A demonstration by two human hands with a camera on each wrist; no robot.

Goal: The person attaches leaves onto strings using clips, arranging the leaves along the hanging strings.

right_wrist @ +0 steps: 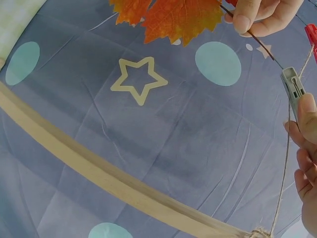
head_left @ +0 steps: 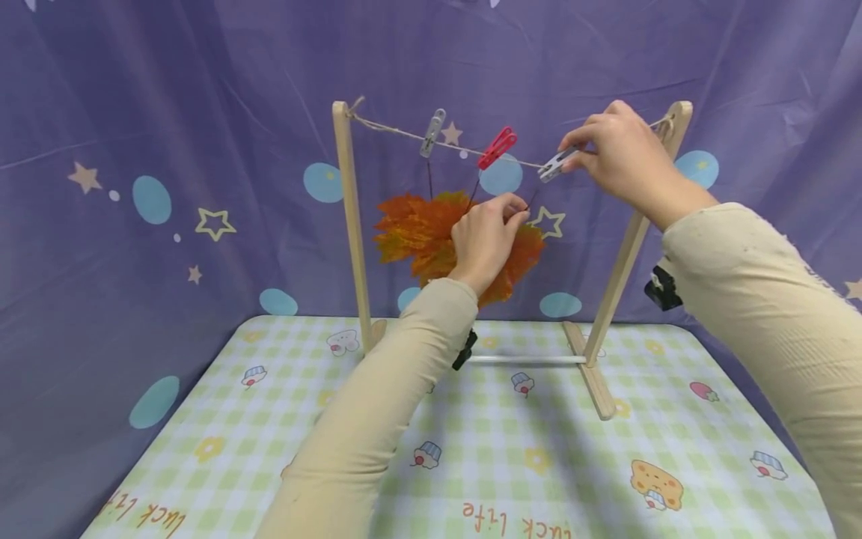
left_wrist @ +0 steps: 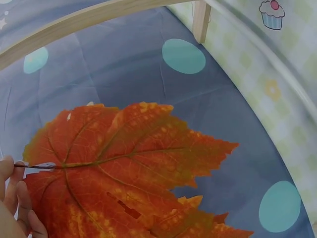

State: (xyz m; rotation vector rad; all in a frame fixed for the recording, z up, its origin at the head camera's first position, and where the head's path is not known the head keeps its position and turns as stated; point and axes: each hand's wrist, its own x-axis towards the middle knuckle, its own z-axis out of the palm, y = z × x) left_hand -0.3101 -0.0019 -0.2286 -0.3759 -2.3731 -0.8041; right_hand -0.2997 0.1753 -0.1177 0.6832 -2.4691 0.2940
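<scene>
My left hand (head_left: 488, 236) pinches the thin dark stem (right_wrist: 255, 39) of an orange artificial maple leaf (left_wrist: 119, 158), which hangs below the twine. At the twine (right_wrist: 287, 163), my right hand (head_left: 622, 153) grips a grey clothespin (right_wrist: 293, 87) between thumb and fingers. The stem's upper tip meets the clothespin's nose in the right wrist view. To the left on the same twine sit a red clothespin (head_left: 497, 147) and another grey clothespin (head_left: 433, 132), each with a leaf stem below it. Those orange leaves (head_left: 414, 228) overlap behind my left hand.
The twine is tied between two wooden posts (head_left: 352, 224) of a stand. A white rod (head_left: 528, 360) joins the posts low down, and a wooden foot (head_left: 591, 374) rests on the checked tablecloth (head_left: 485, 434). A purple curtain (head_left: 236, 112) hangs behind.
</scene>
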